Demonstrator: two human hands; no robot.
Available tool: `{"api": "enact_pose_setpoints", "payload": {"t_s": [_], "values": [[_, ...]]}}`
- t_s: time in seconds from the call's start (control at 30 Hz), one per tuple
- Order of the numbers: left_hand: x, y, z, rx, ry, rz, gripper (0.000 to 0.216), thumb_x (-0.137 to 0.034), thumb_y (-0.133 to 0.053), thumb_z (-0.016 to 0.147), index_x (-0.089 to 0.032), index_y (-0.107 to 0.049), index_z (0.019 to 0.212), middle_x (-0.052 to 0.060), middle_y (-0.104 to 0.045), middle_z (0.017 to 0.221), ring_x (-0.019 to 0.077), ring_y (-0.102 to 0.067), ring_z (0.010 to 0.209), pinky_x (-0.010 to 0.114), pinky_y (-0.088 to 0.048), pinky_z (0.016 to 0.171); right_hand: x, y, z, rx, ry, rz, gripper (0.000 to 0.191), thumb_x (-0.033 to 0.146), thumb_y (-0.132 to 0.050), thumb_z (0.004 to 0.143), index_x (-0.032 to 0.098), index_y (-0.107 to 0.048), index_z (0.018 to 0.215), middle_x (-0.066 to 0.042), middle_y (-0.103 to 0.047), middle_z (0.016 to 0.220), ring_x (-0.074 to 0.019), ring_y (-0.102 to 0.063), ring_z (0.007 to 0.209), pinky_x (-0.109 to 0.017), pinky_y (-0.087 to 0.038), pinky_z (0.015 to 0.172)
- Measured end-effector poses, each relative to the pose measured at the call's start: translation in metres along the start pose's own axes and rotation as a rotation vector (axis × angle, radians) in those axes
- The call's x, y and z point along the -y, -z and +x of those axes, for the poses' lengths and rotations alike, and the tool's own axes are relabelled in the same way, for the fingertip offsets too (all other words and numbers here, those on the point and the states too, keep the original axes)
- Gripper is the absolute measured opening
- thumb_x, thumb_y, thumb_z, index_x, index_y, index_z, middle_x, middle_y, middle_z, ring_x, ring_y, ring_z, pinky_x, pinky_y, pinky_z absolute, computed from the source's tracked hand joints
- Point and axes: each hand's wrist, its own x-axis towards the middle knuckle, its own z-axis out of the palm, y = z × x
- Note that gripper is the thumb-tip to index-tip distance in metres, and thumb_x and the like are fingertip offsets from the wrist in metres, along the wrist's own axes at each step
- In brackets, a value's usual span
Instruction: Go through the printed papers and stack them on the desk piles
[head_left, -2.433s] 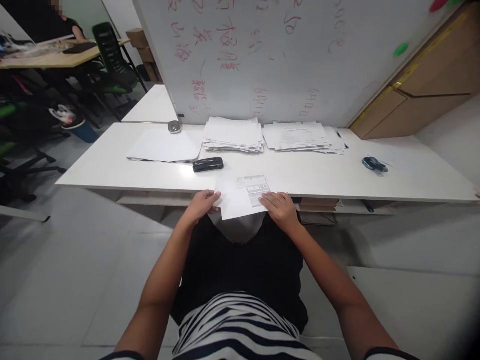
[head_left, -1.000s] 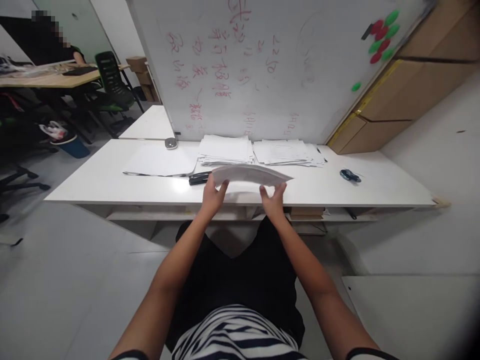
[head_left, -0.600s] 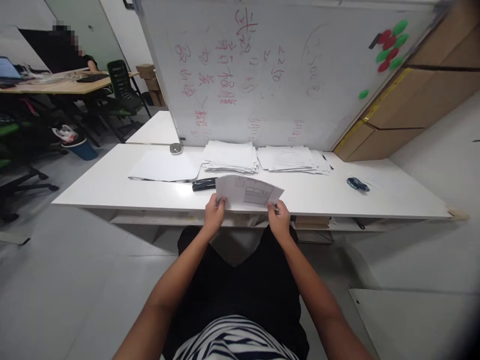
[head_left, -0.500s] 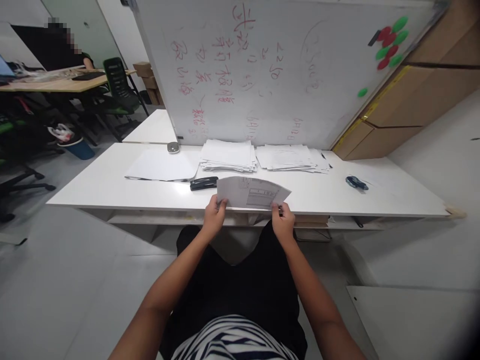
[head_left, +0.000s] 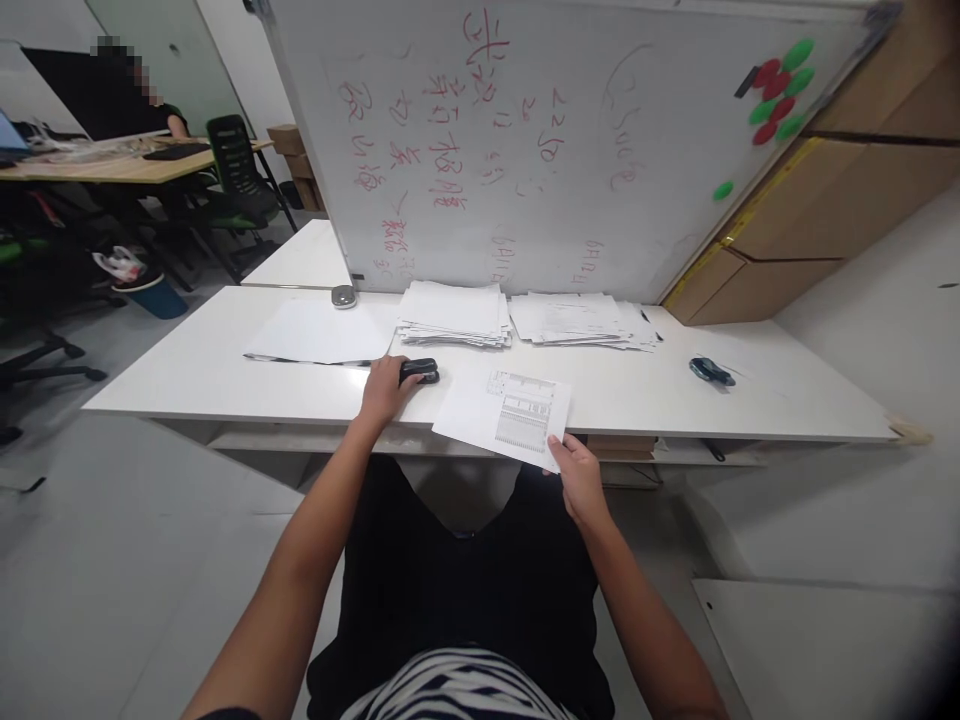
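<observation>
My left hand (head_left: 384, 392) is wrapped around the back end of a black stapler (head_left: 421, 371) lying on the white desk, its front end pointing right. My right hand (head_left: 576, 470) pinches the lower right corner of a printed sheet of paper (head_left: 502, 412), thumb on top. The sheet shows a printed table and hangs partly over the desk's front edge. Whether it is one sheet or more I cannot tell. Behind the stapler and the sheet lie two stacks of paper, a left stack (head_left: 454, 312) and a right stack (head_left: 571, 318).
A flat pile of white paper (head_left: 319, 330) and a computer mouse (head_left: 343, 296) are at left. At right lies a dark blue object (head_left: 711, 371), perhaps a tape dispenser. A whiteboard (head_left: 660, 200) and cardboard boxes (head_left: 780, 285) stand behind. A person (head_left: 176, 122) sits at another desk.
My left hand has let go of the paper and moved left onto the stapler. The sheet, bent upright before, now lies flatter and tilted in my right hand.
</observation>
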Motion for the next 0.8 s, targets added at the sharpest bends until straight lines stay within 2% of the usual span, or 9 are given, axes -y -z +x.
{"api": "enact_pose_setpoints", "payload": {"t_s": [0.1,0.27,0.43,0.63,0.8], "values": [[-0.001,0.002,-0.006,0.056,-0.06,-0.026,0.032,-0.042,-0.057,0.087,-0.019,-0.058,0.109,0.011,-0.059,0.102,0.0285,-0.052,0.101,0.042,-0.042,0.092,-0.002,-0.002,0.002,0.033,-0.013,0.006,0.043,0.049,-0.074,0.072,0.015,-0.07,0.097,-0.005,-0.072,0.083,-0.0121,-0.052,0.058,-0.025,-0.041,0.048],[-0.006,0.008,-0.008,0.12,-0.07,-0.003,0.032,-0.041,-0.054,0.09,-0.019,-0.054,0.113,0.01,-0.058,0.105,0.0274,-0.05,0.102,0.041,-0.041,0.093,-0.006,-0.009,0.008,0.058,-0.029,-0.01,0.042,0.049,-0.074,0.073,0.015,-0.07,0.096,-0.003,-0.071,0.076,-0.0112,-0.05,0.055,-0.025,-0.04,0.05],[-0.005,0.007,-0.009,0.124,-0.093,-0.001,0.032,-0.041,-0.054,0.09,-0.02,-0.053,0.114,0.01,-0.059,0.107,0.0274,-0.049,0.104,0.042,-0.04,0.094,-0.005,-0.025,0.012,0.115,-0.028,0.0,0.043,0.051,-0.074,0.072,0.015,-0.071,0.095,-0.003,-0.071,0.076,-0.0116,-0.05,0.056,-0.025,-0.041,0.049],[-0.009,0.01,-0.012,0.113,-0.094,-0.035,0.038,-0.048,-0.054,0.088,-0.02,-0.056,0.114,0.008,-0.062,0.109,0.0266,-0.051,0.104,0.04,-0.041,0.092,-0.009,-0.045,0.009,0.291,-0.059,-0.042,0.046,0.052,-0.071,0.075,0.016,-0.07,0.103,-0.006,-0.073,0.09,-0.0141,-0.056,0.063,-0.026,-0.044,0.053],[-0.013,0.015,-0.013,0.077,-0.075,-0.115,0.036,-0.047,-0.04,0.095,-0.022,-0.063,0.105,0.004,-0.068,0.105,0.0222,-0.056,0.1,0.037,-0.041,0.09,-0.014,-0.05,-0.003,0.286,-0.056,-0.048,0.047,0.052,-0.071,0.075,0.015,-0.07,0.104,-0.007,-0.073,0.092,-0.014,-0.057,0.062,-0.027,-0.045,0.053]]}}
